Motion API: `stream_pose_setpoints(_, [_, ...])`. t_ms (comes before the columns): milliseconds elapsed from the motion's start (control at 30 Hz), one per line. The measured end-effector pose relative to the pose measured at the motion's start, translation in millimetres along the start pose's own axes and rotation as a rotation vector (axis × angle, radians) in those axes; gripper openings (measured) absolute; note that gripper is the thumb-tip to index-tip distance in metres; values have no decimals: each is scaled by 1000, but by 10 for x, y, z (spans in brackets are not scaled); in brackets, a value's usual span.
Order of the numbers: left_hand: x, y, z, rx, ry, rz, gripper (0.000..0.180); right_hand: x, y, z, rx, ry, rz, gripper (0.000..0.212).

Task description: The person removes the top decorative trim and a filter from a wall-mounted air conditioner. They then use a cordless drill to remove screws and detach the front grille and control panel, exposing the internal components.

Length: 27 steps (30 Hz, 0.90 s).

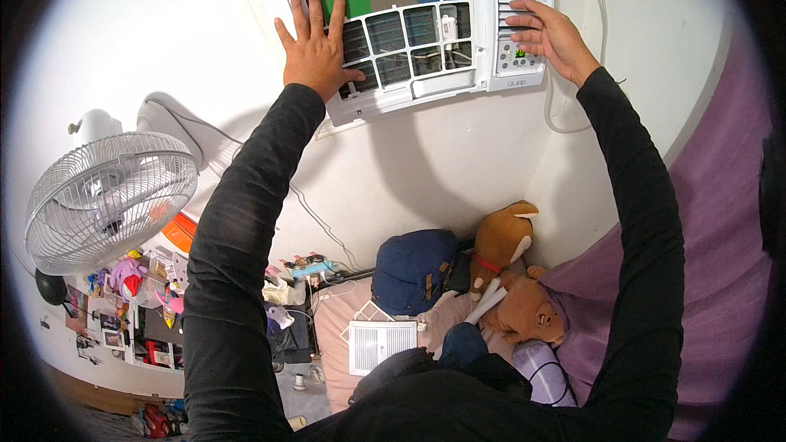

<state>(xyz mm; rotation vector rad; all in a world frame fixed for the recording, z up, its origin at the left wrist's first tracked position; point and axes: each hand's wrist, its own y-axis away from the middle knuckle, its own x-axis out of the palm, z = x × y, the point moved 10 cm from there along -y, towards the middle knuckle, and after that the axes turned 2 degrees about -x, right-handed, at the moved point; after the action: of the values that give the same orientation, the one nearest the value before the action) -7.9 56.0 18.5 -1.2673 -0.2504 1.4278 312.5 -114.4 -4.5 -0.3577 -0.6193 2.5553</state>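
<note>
High on the wall in front of me is a white window air conditioner (536,33) with its front off. A white lattice filter frame (385,12) shows there, with a strip of green, brown-grey and blue across it. My left hand (315,49) lies with spread fingers against the frame's left edge. By the slatted vent and lit control panel (517,57) is my right hand (557,37), fingers stretched out and nothing held. Whether its fingertips touch the panel I cannot tell.
A white wall fan (110,200) juts out at the left. Below are a bed (336,311) bearing a white slatted grille panel (382,346), a navy backpack (413,270) and plush toys (499,245). A purple curtain (720,221) hangs at the right. Cords run down the wall.
</note>
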Motion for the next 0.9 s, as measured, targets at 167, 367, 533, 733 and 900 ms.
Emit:
stream_pose_setpoints(167, [-11, -2, 0, 2, 20, -9, 154, -8, 1, 0, -4, 32, 1, 57])
stream_pose_setpoints(367, [10, -6, 4, -12, -1, 28, 154, -20, 1, 0, -23, 86, -7, 58])
stream_pose_setpoints(533, [3, -2, 0, -12, 2, 30, 154, 43, -2, 33, -21, 205, -1, 55])
stream_pose_setpoints(733, [-10, 5, -3, -1, 11, 8, 153, 741, 264, 259, -380, 1156, 172, 58])
stream_pose_setpoints(900, [3, 7, 6, -5, 20, 23, 153, 1052, 338, 31, -285, 1421, 167, 85])
